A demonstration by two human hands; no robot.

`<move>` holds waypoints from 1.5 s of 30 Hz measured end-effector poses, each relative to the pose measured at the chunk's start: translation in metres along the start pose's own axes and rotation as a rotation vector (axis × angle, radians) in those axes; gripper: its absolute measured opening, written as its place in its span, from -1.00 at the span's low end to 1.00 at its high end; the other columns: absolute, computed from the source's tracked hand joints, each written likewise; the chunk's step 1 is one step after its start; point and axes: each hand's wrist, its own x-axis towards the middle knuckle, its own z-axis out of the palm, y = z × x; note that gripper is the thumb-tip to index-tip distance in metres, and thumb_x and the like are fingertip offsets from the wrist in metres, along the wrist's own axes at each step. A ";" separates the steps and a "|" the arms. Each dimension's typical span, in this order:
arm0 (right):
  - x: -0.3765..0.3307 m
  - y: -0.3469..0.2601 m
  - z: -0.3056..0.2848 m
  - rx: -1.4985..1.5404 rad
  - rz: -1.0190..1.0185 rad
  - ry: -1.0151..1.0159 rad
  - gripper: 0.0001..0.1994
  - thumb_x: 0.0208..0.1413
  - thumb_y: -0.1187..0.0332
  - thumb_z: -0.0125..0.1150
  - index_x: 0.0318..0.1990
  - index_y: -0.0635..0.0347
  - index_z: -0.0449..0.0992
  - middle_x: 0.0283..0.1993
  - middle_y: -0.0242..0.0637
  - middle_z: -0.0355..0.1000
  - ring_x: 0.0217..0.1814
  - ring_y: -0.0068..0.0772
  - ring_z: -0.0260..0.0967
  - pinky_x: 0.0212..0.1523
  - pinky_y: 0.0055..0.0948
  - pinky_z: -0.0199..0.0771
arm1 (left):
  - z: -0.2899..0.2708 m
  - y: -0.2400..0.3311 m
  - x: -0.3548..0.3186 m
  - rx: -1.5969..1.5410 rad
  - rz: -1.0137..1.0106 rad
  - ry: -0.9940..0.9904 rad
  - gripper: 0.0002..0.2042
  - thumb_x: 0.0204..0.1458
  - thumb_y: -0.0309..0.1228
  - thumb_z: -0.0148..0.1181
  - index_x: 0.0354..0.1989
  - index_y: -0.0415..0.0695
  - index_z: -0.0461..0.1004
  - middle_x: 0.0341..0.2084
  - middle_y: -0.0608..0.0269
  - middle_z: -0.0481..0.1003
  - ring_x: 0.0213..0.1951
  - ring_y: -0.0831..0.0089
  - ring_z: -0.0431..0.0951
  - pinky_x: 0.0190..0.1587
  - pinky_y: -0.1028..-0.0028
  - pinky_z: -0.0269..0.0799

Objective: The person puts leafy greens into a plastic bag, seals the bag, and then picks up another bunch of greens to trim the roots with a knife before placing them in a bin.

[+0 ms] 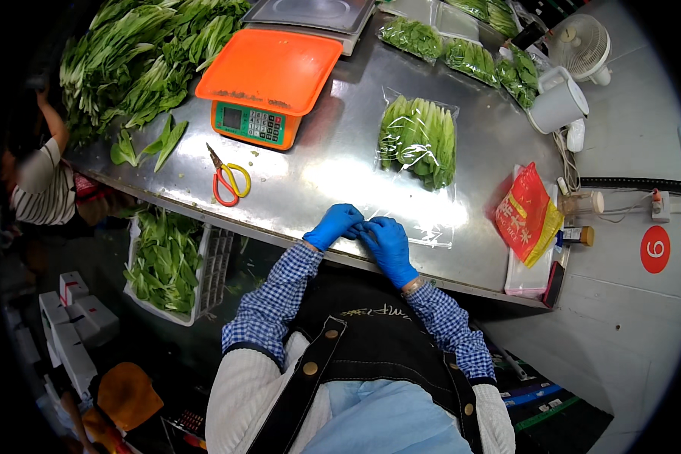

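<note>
My left hand [339,225] and my right hand [390,248], both in blue gloves, meet at the table's front edge. Their fingertips are pinched together, and whatever is between them is too small to make out. Just beyond and to the right lies a clear plastic bag [418,144] of leafy greens, its loose end stretching toward me beside my right hand. Scissors [231,181] with one red and one yellow handle rest to the left of my hands. Farther back stands a scale [276,72] with an orange pan, holding no greens.
Loose greens [147,60] are heaped at the far left, above a crate [204,276] of greens below the table. Bagged greens [469,59] lie at the back right. A red and yellow packet [528,216], a white jug [558,102] and a fan [579,45] line the right. Another person's arm [53,125] shows at left.
</note>
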 end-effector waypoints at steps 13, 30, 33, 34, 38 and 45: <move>-0.159 0.025 -0.090 0.046 0.289 -0.235 -0.83 -0.13 0.38 0.25 -0.48 0.19 0.36 -0.53 -0.13 0.28 -0.48 -0.04 0.27 -0.48 -0.19 0.28 | 0.008 0.000 -0.009 -0.140 0.140 0.074 -0.86 0.04 -0.44 -0.02 -0.38 -0.28 0.36 -0.56 0.08 0.50 -0.55 0.40 0.55 -0.54 0.53 0.47; -0.072 0.118 -0.102 -0.101 0.592 0.094 -0.40 -0.07 0.55 0.02 0.20 -0.17 0.17 0.23 -0.16 0.08 -0.09 -0.09 0.34 -0.15 -0.33 0.41 | -0.011 0.049 0.018 1.364 1.195 0.335 -0.55 -0.19 -0.49 0.16 -0.02 0.05 0.38 -0.02 0.18 0.34 0.05 0.19 0.28 0.03 0.28 0.21; -0.044 0.123 -0.096 -0.008 0.507 0.132 -0.42 -0.06 0.57 -0.01 0.18 -0.16 0.20 0.23 -0.15 0.09 -0.05 -0.09 0.33 -0.09 -0.33 0.38 | -0.007 0.052 0.032 1.432 1.335 0.309 -0.66 -0.18 -0.49 0.14 -0.14 0.02 0.45 -0.09 0.20 0.40 0.00 0.19 0.34 0.00 0.27 0.24; -0.041 0.129 -0.093 -0.009 0.449 0.162 -0.41 -0.07 0.58 -0.01 0.17 -0.16 0.21 0.22 -0.15 0.10 -0.06 -0.08 0.33 -0.09 -0.34 0.38 | -0.003 0.055 0.035 1.409 1.377 0.310 -0.72 -0.17 -0.49 0.13 -0.21 0.01 0.47 -0.14 0.20 0.43 -0.03 0.18 0.37 -0.03 0.26 0.26; -0.050 0.138 -0.090 0.220 0.412 0.344 -0.67 0.03 0.53 -0.02 -0.02 0.03 0.42 -0.02 -0.20 0.36 -0.19 -0.25 0.40 -0.16 -0.46 0.40 | -0.001 0.056 0.034 1.379 1.319 0.276 -0.71 -0.15 -0.45 0.16 -0.17 0.05 0.47 -0.15 0.21 0.43 -0.04 0.16 0.37 -0.04 0.28 0.29; -0.199 0.078 -0.174 1.364 0.725 0.235 -0.69 0.04 0.29 0.08 -0.16 0.37 0.46 -0.40 -0.31 0.44 -0.41 -0.57 0.33 -0.32 -0.60 0.35 | -0.005 0.046 0.028 1.143 1.176 0.282 -0.62 -0.15 -0.62 0.01 -0.06 -0.14 0.40 -0.11 0.01 0.39 -0.01 0.05 0.33 0.05 0.25 0.23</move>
